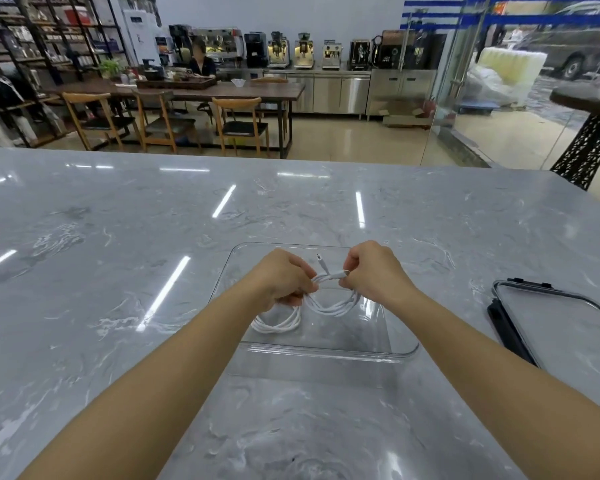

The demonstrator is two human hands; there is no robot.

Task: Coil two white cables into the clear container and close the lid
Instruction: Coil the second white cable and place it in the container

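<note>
A clear rectangular container (399, 351) stands open on the grey marble table, straight in front of me. Both my hands hover over it, sharing a white cable (329, 308). My left hand (284, 280) pinches a bundle of loops, one of which hangs down by the container's left rim. My right hand (374, 271) grips the cable near its plug ends, which stick up between the hands. I cannot tell whether the loops are one cable or two. The clear lid (561, 327) with black clips lies flat on the table to the right.
The marble table (118, 271) spreads wide on all sides. Beyond its far edge are wooden chairs, a long dark table with a seated person (201, 62), shelves and a counter of coffee machines.
</note>
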